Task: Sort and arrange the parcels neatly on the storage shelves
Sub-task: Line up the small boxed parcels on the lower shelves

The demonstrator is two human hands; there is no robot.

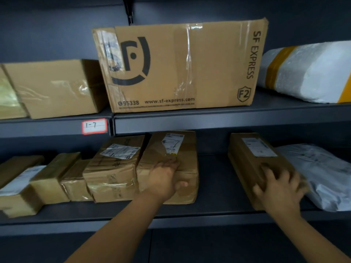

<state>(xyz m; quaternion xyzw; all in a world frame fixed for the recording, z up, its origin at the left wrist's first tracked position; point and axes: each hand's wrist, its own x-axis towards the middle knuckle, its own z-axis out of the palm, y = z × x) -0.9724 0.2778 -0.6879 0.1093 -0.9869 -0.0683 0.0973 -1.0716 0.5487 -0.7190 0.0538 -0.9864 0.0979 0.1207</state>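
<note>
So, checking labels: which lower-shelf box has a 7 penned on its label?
The box the left hand holds; no other box's label visibly shows one.

Red-edged tag (94, 126) w/ "1-7"; black bracket (128, 10) up top
</note>
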